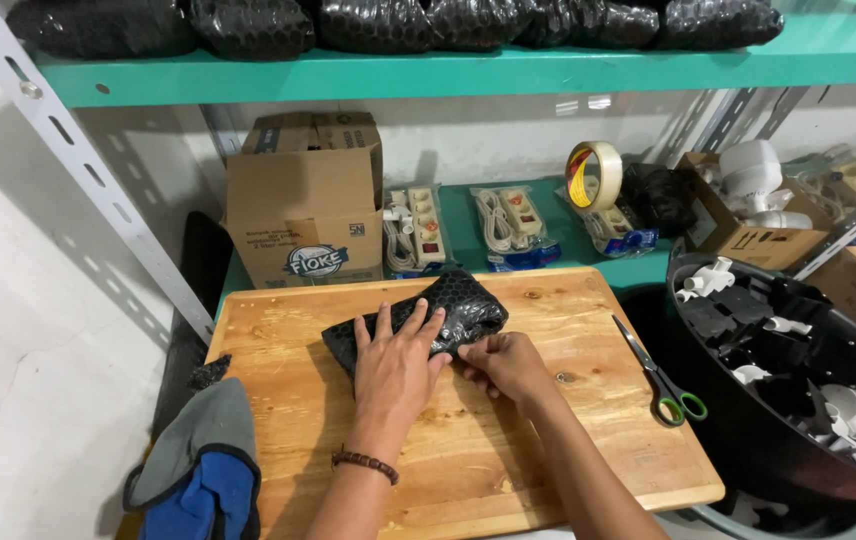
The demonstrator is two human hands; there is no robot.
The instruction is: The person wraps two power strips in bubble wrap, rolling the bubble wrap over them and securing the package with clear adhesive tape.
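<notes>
Left hand (395, 365) fingers spread flat on black bubble-wrap bundle (428, 312), long axis left-right on wooden surface (508, 440); right hand (508, 365) pinches its near edge, scissors (660, 372) right

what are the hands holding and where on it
A black bubble-wrapped bundle: left hand presses flat on its top, right hand pinches its near edge with the fingers.

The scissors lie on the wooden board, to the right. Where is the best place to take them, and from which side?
Probably grip the scissors at their green handle loops, coming from the near right. The loops point toward the person near the wooden board edge; the closed blades point away, so fingers stay off the tips.
</notes>
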